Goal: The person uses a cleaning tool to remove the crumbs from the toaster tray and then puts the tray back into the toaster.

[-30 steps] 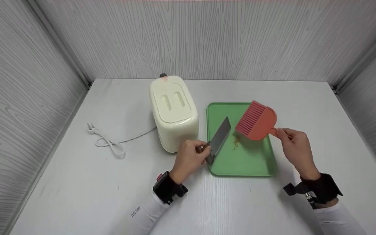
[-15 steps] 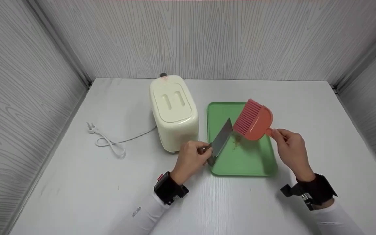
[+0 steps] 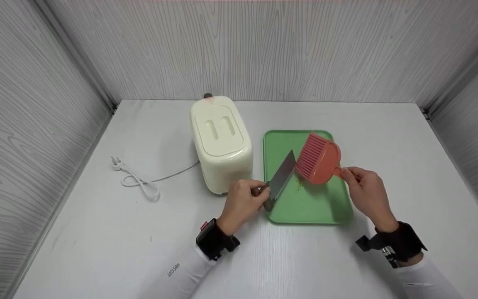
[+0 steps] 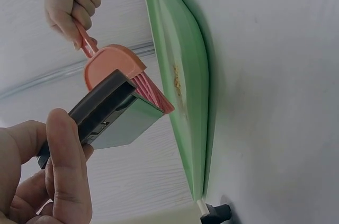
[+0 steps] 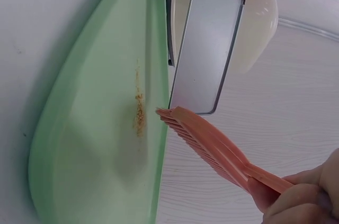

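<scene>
My left hand (image 3: 243,203) pinches the dark end of a toaster crumb tray (image 3: 282,175), a flat grey metal plate with a thin raised rim. It is held tilted over the left part of a green tray (image 3: 305,209). My right hand (image 3: 367,193) grips the handle of an orange brush (image 3: 326,162) with red bristles (image 3: 310,154). In the right wrist view the bristle tips meet the crumb tray's (image 5: 209,49) far end. Brown crumbs (image 5: 139,115) lie on the green tray below. The brush partly covers them in the head view.
A cream toaster (image 3: 222,141) with its top lid on stands left of the green tray, close to my left hand. Its white cord with plug (image 3: 139,182) lies looped on the table further left. Wood-grain panels (image 3: 264,50) enclose the table at the back and sides.
My right hand has moved left, bringing the brush from over the green tray's right side to the crumb tray's far end. The left hand with the crumb tray has barely shifted.
</scene>
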### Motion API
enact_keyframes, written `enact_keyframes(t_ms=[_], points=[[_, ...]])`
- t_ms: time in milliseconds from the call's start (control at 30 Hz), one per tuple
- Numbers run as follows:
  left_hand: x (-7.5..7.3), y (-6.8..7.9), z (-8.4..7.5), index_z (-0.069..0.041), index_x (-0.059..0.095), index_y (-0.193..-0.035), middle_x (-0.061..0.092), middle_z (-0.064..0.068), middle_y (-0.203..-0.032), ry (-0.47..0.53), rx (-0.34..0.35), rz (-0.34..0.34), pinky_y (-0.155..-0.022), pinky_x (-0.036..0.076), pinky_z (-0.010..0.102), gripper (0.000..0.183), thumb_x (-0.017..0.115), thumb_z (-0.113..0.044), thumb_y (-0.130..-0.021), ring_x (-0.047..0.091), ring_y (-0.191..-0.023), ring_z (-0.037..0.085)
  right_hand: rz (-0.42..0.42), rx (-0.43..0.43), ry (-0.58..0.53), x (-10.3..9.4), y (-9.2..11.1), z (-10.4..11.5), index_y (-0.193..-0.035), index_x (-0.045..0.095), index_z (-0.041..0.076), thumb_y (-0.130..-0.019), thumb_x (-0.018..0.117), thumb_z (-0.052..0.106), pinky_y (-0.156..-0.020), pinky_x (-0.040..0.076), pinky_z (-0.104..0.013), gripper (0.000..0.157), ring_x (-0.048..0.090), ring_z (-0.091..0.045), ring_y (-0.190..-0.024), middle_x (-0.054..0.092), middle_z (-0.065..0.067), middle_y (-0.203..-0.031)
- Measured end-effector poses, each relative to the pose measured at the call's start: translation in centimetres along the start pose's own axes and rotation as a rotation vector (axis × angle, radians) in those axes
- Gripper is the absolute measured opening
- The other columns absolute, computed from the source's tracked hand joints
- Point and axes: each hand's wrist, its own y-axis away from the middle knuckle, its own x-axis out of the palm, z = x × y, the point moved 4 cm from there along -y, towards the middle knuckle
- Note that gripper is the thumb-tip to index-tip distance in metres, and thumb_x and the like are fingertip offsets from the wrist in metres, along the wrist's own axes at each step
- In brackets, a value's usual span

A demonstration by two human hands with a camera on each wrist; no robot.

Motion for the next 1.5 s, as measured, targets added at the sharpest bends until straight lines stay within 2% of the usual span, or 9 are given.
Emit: enact_keyframes(t_ms=[200, 400, 567, 733, 800, 900, 967, 1200, 1500], points=[[0.0, 0.0, 0.0, 0.002, 0.079, -0.104, 0.070, 0.002, -0.069, -0.008, -0.007, -0.001, -0.045, 0.054, 0.021, 0.015, 0.072, -0.005, -0.093, 0.059, -0.048, 0.003, 0.027, -0.015, 0.001, 0.1, 0.1, 0.1, -0.114, 0.076, -0.004, -0.109, 0.056, 0.020, -0.050, 0.025, -0.021, 0.031, 0.034, -0.007, -0.057, 0.067, -0.011, -0.076], [-0.2, -0.1, 0.1, 0.002, 0.080, -0.104, 0.070, 0.001, -0.069, -0.022, -0.019, -0.011, -0.045, 0.053, 0.019, 0.016, 0.072, -0.006, -0.093, 0.058, -0.048, 0.002, 0.065, -0.009, -0.001, -0.3, 0.3, 0.5, -0.115, 0.076, -0.002, -0.108, 0.057, 0.020, -0.050, 0.022, -0.023, 0.030, 0.030, -0.006, -0.056, 0.058, -0.002, -0.067], [-0.3, -0.2, 0.2, 0.001, 0.080, -0.104, 0.069, 0.001, -0.067, -0.026, -0.006, -0.026, -0.044, 0.049, 0.017, 0.015, 0.073, -0.006, -0.092, 0.057, -0.048, 0.002, 0.069, 0.000, 0.004, -1.1, 0.3, 0.6, -0.117, 0.076, -0.002, -0.108, 0.057, 0.021, -0.048, 0.021, -0.024, 0.031, 0.029, -0.007, -0.057, 0.066, -0.006, -0.073], [-0.3, -0.2, 0.2, 0.001, 0.080, -0.103, 0.069, 0.001, -0.067, -0.034, -0.002, -0.028, -0.043, 0.050, 0.019, 0.014, 0.073, -0.005, -0.093, 0.057, -0.048, 0.002, 0.089, 0.056, -0.107, -1.7, 0.3, 0.1, -0.122, 0.074, -0.001, -0.109, 0.056, 0.026, -0.050, 0.019, -0.031, 0.035, 0.029, -0.010, -0.061, 0.073, -0.004, -0.083], [-0.3, -0.2, 0.2, 0.001, 0.080, -0.103, 0.068, 0.001, -0.067, -0.033, -0.005, -0.026, -0.043, 0.050, 0.019, 0.014, 0.073, -0.005, -0.093, 0.057, -0.048, 0.003, 0.108, 0.104, -0.191, -1.8, 0.2, -0.2, -0.124, 0.073, -0.001, -0.109, 0.056, 0.027, -0.050, 0.018, -0.033, 0.037, 0.028, -0.010, -0.060, 0.069, 0.004, -0.076], [-0.3, -0.2, 0.2, 0.001, 0.080, -0.102, 0.068, 0.000, -0.066, -0.028, -0.007, -0.023, -0.043, 0.051, 0.019, 0.013, 0.072, -0.005, -0.093, 0.057, -0.048, 0.003, 0.152, 0.186, -0.307, -1.7, 0.1, -0.8, -0.125, 0.070, -0.006, -0.109, 0.056, 0.030, -0.048, 0.014, -0.033, 0.042, 0.023, -0.008, -0.056, 0.049, 0.012, -0.061], [-0.3, -0.2, 0.1, 0.001, 0.080, -0.101, 0.068, 0.000, -0.066, -0.030, -0.003, -0.024, -0.043, 0.051, 0.019, 0.013, 0.073, -0.004, -0.093, 0.057, -0.048, 0.003, 0.181, 0.237, -0.375, -1.5, -0.1, -1.2, -0.123, 0.069, -0.008, -0.109, 0.055, 0.031, -0.046, 0.012, -0.032, 0.044, 0.021, -0.007, -0.052, 0.030, 0.008, -0.059], [-0.3, -0.1, -0.1, 0.002, 0.080, -0.102, 0.071, 0.003, -0.071, -0.061, 0.033, -0.036, -0.045, 0.052, 0.019, 0.014, 0.073, -0.005, -0.092, 0.057, -0.050, 0.000, 0.233, 0.307, -0.493, -0.7, -0.3, -1.8, -0.113, 0.069, -0.007, -0.108, 0.056, 0.033, -0.047, 0.009, -0.034, 0.042, 0.018, -0.009, -0.050, 0.034, 0.007, -0.058], [-0.3, 0.0, -0.2, 0.002, 0.079, -0.102, 0.071, 0.004, -0.072, -0.063, 0.043, -0.038, -0.045, 0.053, 0.020, 0.014, 0.072, -0.005, -0.092, 0.057, -0.051, 0.001, 0.239, 0.329, -0.441, -0.2, -0.2, -1.9, -0.117, 0.067, -0.010, -0.110, 0.053, 0.033, -0.045, 0.012, -0.031, 0.046, 0.020, -0.007, -0.049, 0.034, 0.008, -0.058]])
